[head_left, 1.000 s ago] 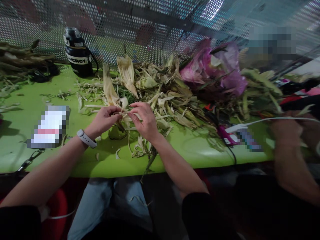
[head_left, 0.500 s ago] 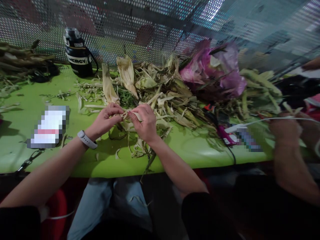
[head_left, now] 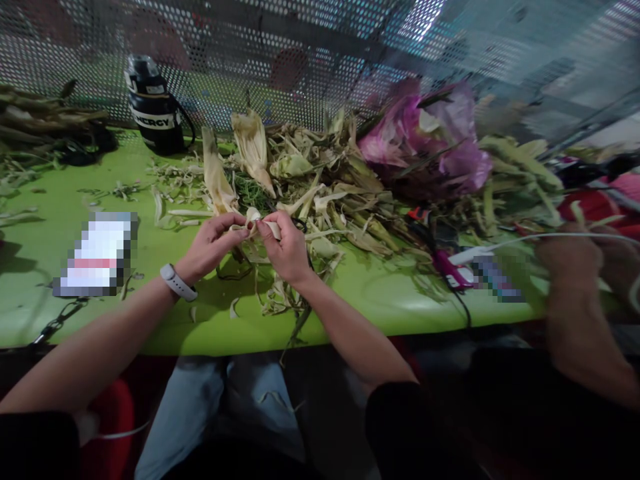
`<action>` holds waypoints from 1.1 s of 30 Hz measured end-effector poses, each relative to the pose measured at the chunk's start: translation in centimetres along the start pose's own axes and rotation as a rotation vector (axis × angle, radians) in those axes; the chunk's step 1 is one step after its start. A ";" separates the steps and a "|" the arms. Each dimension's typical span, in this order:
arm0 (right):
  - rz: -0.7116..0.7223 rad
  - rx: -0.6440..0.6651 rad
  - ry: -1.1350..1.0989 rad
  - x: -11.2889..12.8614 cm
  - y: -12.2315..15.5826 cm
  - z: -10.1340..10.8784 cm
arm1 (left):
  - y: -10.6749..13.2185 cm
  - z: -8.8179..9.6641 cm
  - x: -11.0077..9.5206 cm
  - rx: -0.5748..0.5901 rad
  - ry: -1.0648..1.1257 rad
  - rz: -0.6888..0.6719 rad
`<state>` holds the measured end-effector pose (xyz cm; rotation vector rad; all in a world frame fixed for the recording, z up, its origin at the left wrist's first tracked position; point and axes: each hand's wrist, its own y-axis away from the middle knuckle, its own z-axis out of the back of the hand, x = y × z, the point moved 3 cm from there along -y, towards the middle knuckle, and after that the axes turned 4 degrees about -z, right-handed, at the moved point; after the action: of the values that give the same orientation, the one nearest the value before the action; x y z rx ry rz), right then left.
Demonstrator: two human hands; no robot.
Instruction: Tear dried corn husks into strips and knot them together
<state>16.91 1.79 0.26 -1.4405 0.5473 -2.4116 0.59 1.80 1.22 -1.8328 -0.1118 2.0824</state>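
My left hand (head_left: 213, 243) and my right hand (head_left: 286, 248) meet over the green table (head_left: 165, 320), both pinched on a pale strip of dried corn husk (head_left: 250, 227) held between their fingertips. A white watch sits on my left wrist (head_left: 175, 281). Just beyond my hands lies a big heap of dried corn husks (head_left: 320, 180), with loose husk scraps (head_left: 280, 300) under my right wrist near the table's front edge.
A black bottle (head_left: 153, 107) stands at the back left against a perforated metal screen (head_left: 310, 47). Pink-dyed husks (head_left: 425, 140) lie at the back right. Another person's hands (head_left: 580, 260) work at the right beside a white cable (head_left: 525, 239) and pink tool (head_left: 447, 267). A blurred-out card (head_left: 97, 253) lies at left.
My hands have drawn slightly closer together and a little farther from me, still working the same husk strip. The other person's hands at the right have shifted a little.
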 end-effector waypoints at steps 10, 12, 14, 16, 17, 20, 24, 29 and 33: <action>-0.165 0.023 -0.253 -2.0 -1.0 -0.4 | -0.9 0.5 0.8 -0.133 0.152 0.052; -0.131 0.016 -0.214 -1.9 -1.1 -0.4 | -1.1 0.8 0.9 -0.201 0.195 0.059; -0.062 0.004 -0.131 -1.5 -1.0 -0.2 | -1.2 1.0 1.0 -0.234 0.205 0.060; 0.039 0.019 -0.018 -0.9 -0.8 0.0 | -1.3 1.2 1.1 -0.249 0.156 0.052; 0.094 0.036 0.037 -0.5 -0.7 0.1 | -1.3 1.4 1.1 -0.256 0.109 0.046; 0.237 0.040 0.146 0.2 -0.6 0.5 | -1.2 1.7 0.9 -0.194 -0.100 0.019; 0.395 -0.027 0.187 0.7 -0.9 1.3 | -1.1 0.8 0.0 0.231 -0.254 -0.033; 0.333 0.153 0.142 0.4 -0.9 0.7 | -0.8 0.4 -1.0 0.403 -0.220 -0.075; 0.148 0.096 0.086 0.0 -0.6 0.7 | -0.6 0.4 -1.0 0.344 0.040 0.040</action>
<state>17.50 2.19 0.86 -1.2184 0.5304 -2.3576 0.46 2.08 2.36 -1.6758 0.2782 1.9451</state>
